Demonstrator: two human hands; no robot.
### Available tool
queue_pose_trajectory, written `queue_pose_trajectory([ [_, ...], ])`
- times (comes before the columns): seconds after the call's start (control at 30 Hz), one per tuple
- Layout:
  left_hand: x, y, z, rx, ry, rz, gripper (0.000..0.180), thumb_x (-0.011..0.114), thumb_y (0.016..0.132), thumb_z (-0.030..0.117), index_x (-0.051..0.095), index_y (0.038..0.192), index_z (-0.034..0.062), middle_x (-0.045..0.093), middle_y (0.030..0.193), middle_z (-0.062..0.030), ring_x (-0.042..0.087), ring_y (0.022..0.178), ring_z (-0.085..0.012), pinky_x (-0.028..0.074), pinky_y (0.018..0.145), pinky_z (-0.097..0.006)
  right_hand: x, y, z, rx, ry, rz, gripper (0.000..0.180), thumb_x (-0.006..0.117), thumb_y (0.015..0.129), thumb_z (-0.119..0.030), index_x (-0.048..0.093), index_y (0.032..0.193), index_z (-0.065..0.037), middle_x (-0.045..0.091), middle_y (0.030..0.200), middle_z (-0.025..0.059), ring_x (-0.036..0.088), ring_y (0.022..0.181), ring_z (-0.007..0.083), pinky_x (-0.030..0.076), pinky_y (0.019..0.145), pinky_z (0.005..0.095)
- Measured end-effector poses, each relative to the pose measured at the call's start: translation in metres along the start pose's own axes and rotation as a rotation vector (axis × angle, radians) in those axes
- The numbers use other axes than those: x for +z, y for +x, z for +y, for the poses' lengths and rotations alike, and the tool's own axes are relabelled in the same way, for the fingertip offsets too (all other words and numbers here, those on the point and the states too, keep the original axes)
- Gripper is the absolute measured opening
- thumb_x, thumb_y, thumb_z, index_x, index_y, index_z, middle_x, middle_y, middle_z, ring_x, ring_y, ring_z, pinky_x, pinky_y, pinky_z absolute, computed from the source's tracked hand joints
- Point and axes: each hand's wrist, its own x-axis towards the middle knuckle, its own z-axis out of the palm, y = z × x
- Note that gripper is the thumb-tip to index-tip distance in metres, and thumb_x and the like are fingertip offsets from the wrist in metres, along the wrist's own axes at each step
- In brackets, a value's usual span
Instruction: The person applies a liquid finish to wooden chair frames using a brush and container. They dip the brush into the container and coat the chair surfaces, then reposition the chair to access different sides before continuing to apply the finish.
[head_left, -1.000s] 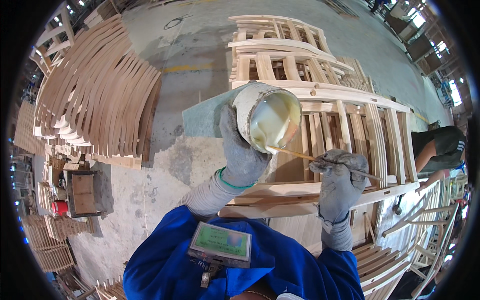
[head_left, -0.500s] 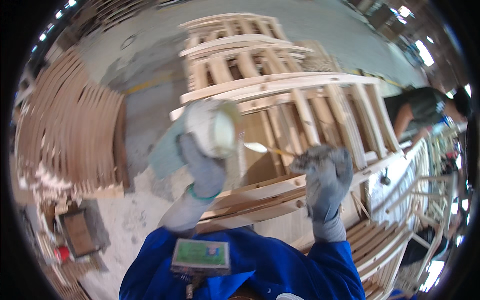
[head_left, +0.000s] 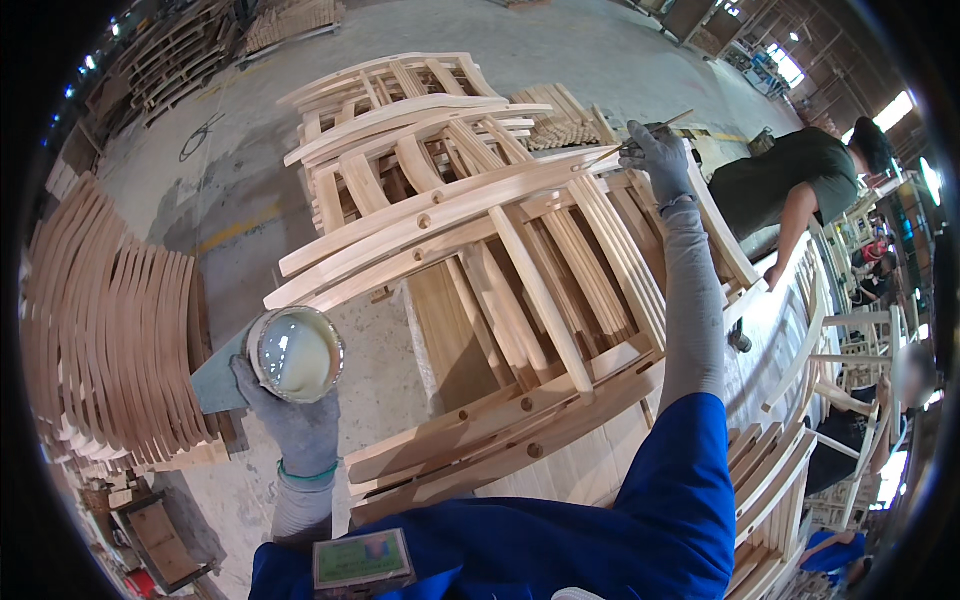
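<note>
Gray-gloved right hand [head_left: 655,150] fingers pinching thin brush [head_left: 640,141]; left hand [head_left: 290,420] gripping glue tin [head_left: 295,353].

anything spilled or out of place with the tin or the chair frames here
Nothing stands out. The left hand holds the round metal tin of pale liquid level, with no drips visible. The right hand holds a thin stick over the stacked pale wooden chair frames, which look intact.

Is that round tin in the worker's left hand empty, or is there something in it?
Not empty. The tin, held in the gloved left hand, has no lid on, and pale glossy liquid fills most of its mouth.
</note>
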Motion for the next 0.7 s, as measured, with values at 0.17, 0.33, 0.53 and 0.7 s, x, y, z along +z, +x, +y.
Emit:
queue_pose_trajectory([
  [0.17,0.016,0.005,0.011,0.026,0.044,0.133,0.063,0.065,0.076,-0.002,0.031,0.128,0.0069,0.039,0.123,-0.0105,0.043,0.113,-0.0214,0.044,0.095,-0.040,0.008,-0.002,0.008,-0.006,0.068,0.011,0.042,0.064,0.080,-0.025,0.054,0.103,0.009,0.059,0.083,0.0109,0.059,0.063,0.0138,0.055,0.053,0.0229],
  [0.33,0.017,0.005,0.000,0.045,0.269,0.096,0.058,0.064,0.078,0.000,0.032,0.126,0.0068,0.040,0.121,-0.0094,0.044,0.111,-0.0193,0.045,0.094,-0.035,0.006,0.001,0.006,-0.004,0.031,-0.004,0.038,0.063,0.081,-0.024,0.055,0.100,0.009,0.060,0.081,0.0113,0.060,0.063,0.0144,0.054,0.052,0.0226],
  [0.53,0.007,0.005,-0.002,0.078,0.187,0.038,0.041,0.048,0.089,0.014,0.032,0.127,0.0127,0.039,0.124,-0.0070,0.044,0.112,-0.0194,0.045,0.093,-0.037,0.006,0.002,0.009,0.015,-0.020,0.038,0.034,0.063,0.080,-0.023,0.057,0.095,0.007,0.060,0.077,0.0121,0.060,0.063,0.0154,0.053,0.051,0.0243],
  [0.7,0.009,0.002,-0.002,0.157,0.415,0.020,0.035,0.039,0.096,0.027,0.034,0.127,0.0123,0.038,0.125,-0.0059,0.043,0.113,-0.0230,0.044,0.093,-0.045,0.018,0.004,0.024,0.025,0.014,0.042,0.029,0.066,0.080,-0.024,0.061,0.085,0.004,0.061,0.073,0.0080,0.059,0.061,0.0129,0.048,0.054,0.0244],
])
